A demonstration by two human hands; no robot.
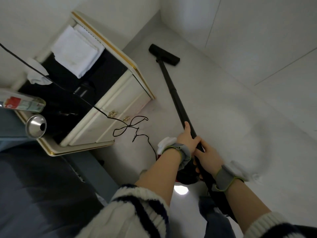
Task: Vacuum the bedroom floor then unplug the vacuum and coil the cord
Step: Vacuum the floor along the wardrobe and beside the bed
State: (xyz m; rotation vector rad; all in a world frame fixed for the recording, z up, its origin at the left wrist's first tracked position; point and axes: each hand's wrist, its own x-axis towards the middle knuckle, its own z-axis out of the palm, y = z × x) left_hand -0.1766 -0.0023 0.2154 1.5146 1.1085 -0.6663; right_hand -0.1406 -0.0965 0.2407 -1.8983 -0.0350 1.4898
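A black vacuum wand [174,91] runs from my hands up to its flat floor head [163,54], which lies on the white floor [231,103] near the room's corner. My left hand [187,138] grips the wand higher up. Just below it, my right hand [208,156] grips the same wand. The black cord [130,127] comes in from the left, crosses the nightstand and lies in loose loops on the floor in front of its drawers. The vacuum's dark body [186,174] shows partly under my forearms.
A cream nightstand [120,107] with gold trim and a black top stands at left, holding folded white towels [77,50], a bottle [22,103] and a metal flask [35,126]. A dark bed edge [34,186] fills the lower left. White walls [257,23] close the corner.
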